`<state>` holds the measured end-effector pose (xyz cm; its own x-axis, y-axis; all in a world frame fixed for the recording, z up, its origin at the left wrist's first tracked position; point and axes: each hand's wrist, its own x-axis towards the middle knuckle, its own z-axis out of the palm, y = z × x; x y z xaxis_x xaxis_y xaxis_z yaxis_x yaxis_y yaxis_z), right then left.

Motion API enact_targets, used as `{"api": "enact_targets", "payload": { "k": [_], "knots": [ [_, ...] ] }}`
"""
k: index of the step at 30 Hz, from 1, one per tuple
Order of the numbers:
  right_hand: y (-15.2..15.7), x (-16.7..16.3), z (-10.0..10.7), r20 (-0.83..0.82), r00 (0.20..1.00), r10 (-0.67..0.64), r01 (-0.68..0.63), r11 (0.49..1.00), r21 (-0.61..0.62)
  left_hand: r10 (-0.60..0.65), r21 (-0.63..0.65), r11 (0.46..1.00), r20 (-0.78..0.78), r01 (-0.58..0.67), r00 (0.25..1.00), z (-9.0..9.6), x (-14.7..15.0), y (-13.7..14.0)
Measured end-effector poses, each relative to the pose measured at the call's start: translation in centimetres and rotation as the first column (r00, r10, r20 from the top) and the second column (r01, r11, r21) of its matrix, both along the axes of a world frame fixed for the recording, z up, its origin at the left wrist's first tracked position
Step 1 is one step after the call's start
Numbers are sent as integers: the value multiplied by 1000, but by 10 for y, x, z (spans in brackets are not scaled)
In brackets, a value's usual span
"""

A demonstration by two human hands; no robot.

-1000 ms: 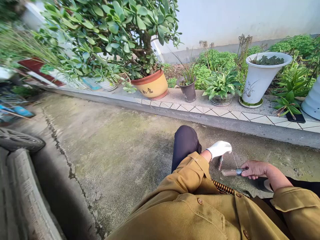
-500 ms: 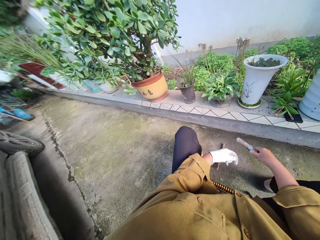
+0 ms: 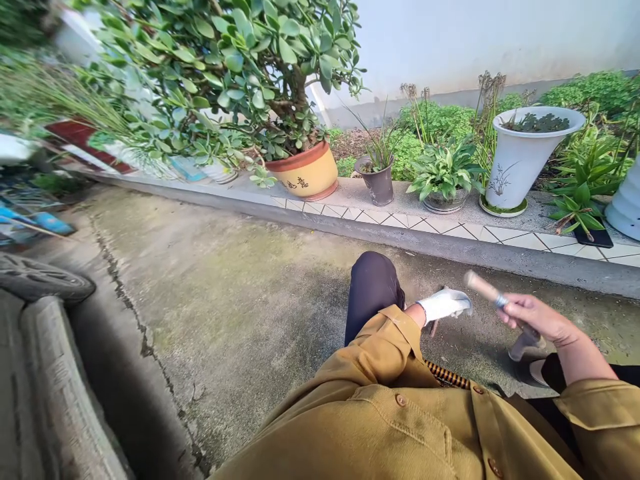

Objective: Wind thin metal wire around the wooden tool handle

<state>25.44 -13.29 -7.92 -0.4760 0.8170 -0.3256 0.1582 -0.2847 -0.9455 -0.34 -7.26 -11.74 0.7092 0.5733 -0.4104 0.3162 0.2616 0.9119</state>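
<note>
My left hand (image 3: 444, 305) wears a white glove, its fingers bent down and together. What lies in them, if anything, is hidden. A thin brown stick (image 3: 433, 327) shows below the glove; whether the hand touches it, I cannot tell. Bare, my right hand (image 3: 537, 318) is closed around a wooden-handled tool (image 3: 483, 287) with a metal collar. The handle end points up and left, toward the glove, and is blurred. A greyish, broad end (image 3: 527, 345) shows under the right hand, probably the tool's blade, though its shape is unclear.
A tiled ledge (image 3: 460, 230) runs across in front, bearing a yellow pot (image 3: 307, 177) with a large succulent, a small dark pot (image 3: 379, 183), a leafy plant (image 3: 447, 173) and a tall white pot (image 3: 523, 170). At left are a tyre (image 3: 45, 277) and a weathered timber (image 3: 70, 393).
My right hand has turned, bringing the tool's wooden handle slightly left and its greyish end into view below. The gloved fingers have shifted a little up and left.
</note>
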Motion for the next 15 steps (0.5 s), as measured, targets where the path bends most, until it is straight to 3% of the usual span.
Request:
{"api": "enact_targets", "payload": {
  "k": [1,3,5,8,11,13,15],
  "knots": [
    [3,10,-2,-10,979,-202,202,978,59,-28,8,1000,24,28,999,0,1,-2],
    [10,27,-13,2,862,-508,505,858,98,-122,23,992,68,121,990,1,3,-5],
    [15,37,-30,196,792,-578,564,816,125,-193,-4,981,93,194,977,4,3,-8],
    [20,36,-54,645,672,-365,337,926,172,-217,-43,974,81,221,973,7,3,-11],
    [18,17,-67,846,520,-119,32,992,120,-193,-9,981,39,193,981,10,3,-11],
    [12,-1,-71,849,528,25,-123,991,47,-169,15,985,14,169,985,11,2,-9],
    [4,-18,-69,764,609,213,-236,968,-81,-136,48,990,10,136,991,13,1,-5]
  ]
}}
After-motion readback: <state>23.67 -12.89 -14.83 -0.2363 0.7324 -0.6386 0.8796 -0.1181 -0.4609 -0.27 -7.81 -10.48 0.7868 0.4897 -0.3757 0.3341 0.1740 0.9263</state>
